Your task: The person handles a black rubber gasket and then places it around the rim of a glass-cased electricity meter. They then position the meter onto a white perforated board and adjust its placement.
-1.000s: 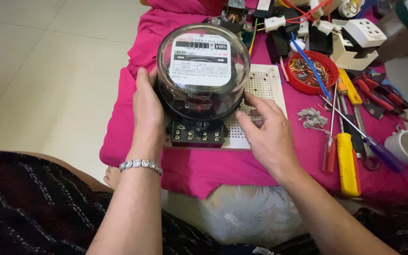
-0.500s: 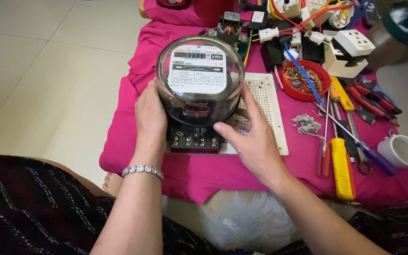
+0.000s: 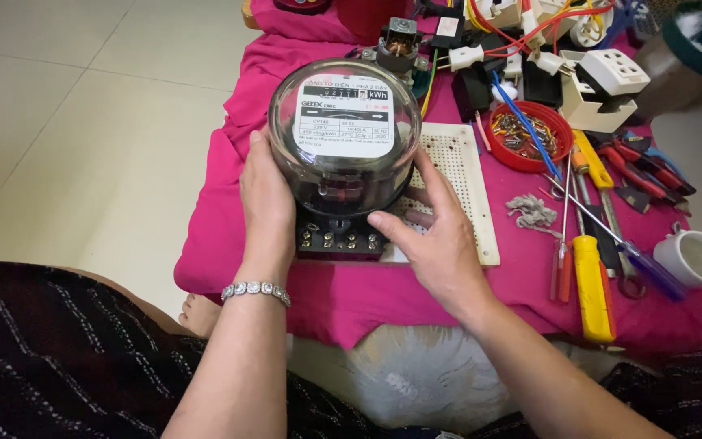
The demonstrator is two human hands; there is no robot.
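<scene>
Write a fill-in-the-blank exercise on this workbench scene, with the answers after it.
1. Both hands, left hand and right hand, grip the round glass-domed ____.
2. The meter rests on a cloth coloured ____.
3. The left wrist wears a ____.
4. The red bowl of small parts lies on the meter's ____ side.

Missing words: meter; pink; bracelet; right
</scene>
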